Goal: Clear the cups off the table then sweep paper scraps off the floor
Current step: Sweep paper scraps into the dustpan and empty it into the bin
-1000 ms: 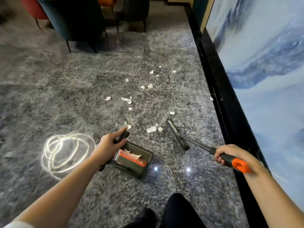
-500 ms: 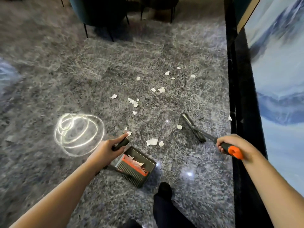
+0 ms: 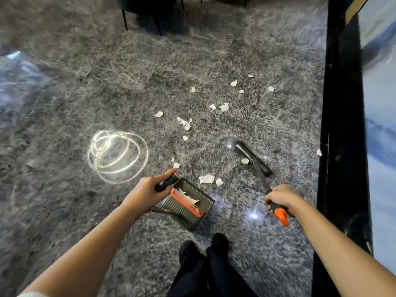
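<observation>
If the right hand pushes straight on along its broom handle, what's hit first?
Probably the round paper scrap lying against the broom head, just ahead of the right hand; depth is unclear.

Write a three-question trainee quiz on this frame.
1. True or false: the dustpan already holds a scrap.
2. The left grip holds the dustpan's handle. What holds the broom? A: the same grip; B: the right grip; C: nothing.
3. Fill in: most scraps lie on the ____.

Key: 1 true; 2 B; 3 floor.
</observation>
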{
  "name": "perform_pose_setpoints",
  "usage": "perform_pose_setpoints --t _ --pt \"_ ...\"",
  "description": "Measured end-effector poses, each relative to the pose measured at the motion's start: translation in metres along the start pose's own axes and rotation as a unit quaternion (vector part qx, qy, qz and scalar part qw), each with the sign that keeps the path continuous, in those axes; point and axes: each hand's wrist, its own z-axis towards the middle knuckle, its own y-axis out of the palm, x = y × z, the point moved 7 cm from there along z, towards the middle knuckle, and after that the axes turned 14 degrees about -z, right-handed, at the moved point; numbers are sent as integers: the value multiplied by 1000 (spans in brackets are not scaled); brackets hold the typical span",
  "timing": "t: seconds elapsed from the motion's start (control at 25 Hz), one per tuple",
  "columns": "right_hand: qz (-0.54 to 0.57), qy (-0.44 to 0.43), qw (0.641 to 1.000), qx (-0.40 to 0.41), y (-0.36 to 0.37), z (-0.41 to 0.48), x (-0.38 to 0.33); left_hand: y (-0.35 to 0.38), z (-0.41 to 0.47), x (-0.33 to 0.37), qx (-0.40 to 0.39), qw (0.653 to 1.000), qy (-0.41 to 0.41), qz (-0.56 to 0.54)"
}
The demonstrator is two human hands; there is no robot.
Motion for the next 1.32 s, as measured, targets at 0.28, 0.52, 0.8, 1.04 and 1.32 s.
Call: perform_pose_setpoints --t 0.28,0.52,0.8,1.04,1.32 --pt "-22 -39 995 -95 74 -82 10 -4 5 2 -20 1000 9 -1" --pt "-34 -57 983 -172 83 -137 8 -1 -1 8 -23 999 18 -36" --pt "-27 -76 971 -223 59 -176 16 0 -4 11 -37 999 7 -36" --pt "72 -47 977 -195 32 -175 26 0 -8 9 -44 998 7 -53" --pt "7 -78 986 -147 64 -150 -12 3 -5 9 -58 997 7 -58"
